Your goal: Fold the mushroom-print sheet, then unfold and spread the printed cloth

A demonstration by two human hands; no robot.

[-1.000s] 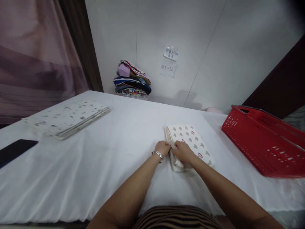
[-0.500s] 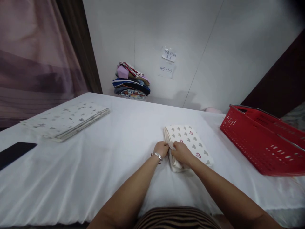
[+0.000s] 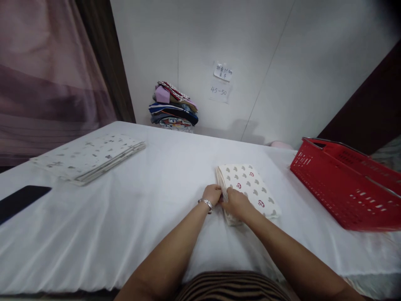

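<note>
A folded cream cloth (image 3: 250, 184) with grey and red mushroom-like prints lies on the white-covered table, its layered edge facing left. My left hand (image 3: 212, 195), with a silver bracelet at the wrist, is closed on that layered left edge. Just beside it, my right hand (image 3: 237, 203) grips the same edge from above, its fingers curled over the layers. The two hands almost meet, and their fingertips are partly hidden among the folds.
At the left lie a folded white patterned cloth (image 3: 90, 155) and a dark flat object (image 3: 23, 201). A red basket (image 3: 341, 184) stands at the right. Behind the table's far edge is a stack of folded fabrics (image 3: 173, 106), near paper signs (image 3: 219, 91) on the wall.
My right hand has shifted slightly left and down along the cloth's edge, closer to my left hand. The cloth has stayed nearly in place.
</note>
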